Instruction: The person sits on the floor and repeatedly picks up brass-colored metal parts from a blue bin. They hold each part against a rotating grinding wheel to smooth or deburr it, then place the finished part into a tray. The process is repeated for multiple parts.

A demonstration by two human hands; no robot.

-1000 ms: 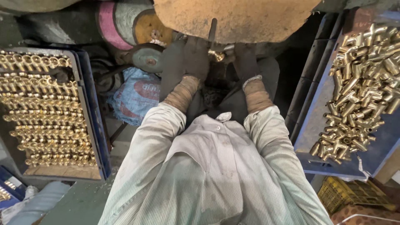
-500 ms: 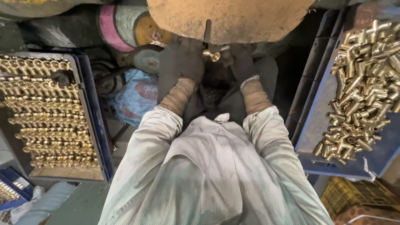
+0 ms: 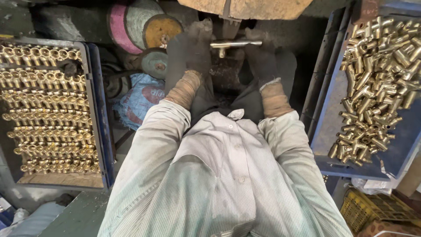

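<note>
While both gloved hands grip it, the brass fitting (image 3: 234, 44) lies sideways, left to right, just under the far wheel (image 3: 245, 8); left hand (image 3: 188, 48) and right hand (image 3: 263, 57) each hold an end.

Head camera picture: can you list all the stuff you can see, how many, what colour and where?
T-shaped metal fitting: one, brass-coloured, held between both hands under the wheel.
Big buffing wheel: one, tan, top centre.
Spare wheels: about three, pink, grey and yellow, top left.
Left tray: one, blue, holding many shiny brass fittings in neat rows.
Right tray: one, blue, holding a loose heap of brass fittings.
Printed bag: one, blue, beside the left tray.
Crate: one, yellow, bottom right.
Shirt: one, pale striped.
Left hand: dark glove, grip on the fitting.
Right hand: dark glove, same.
</note>
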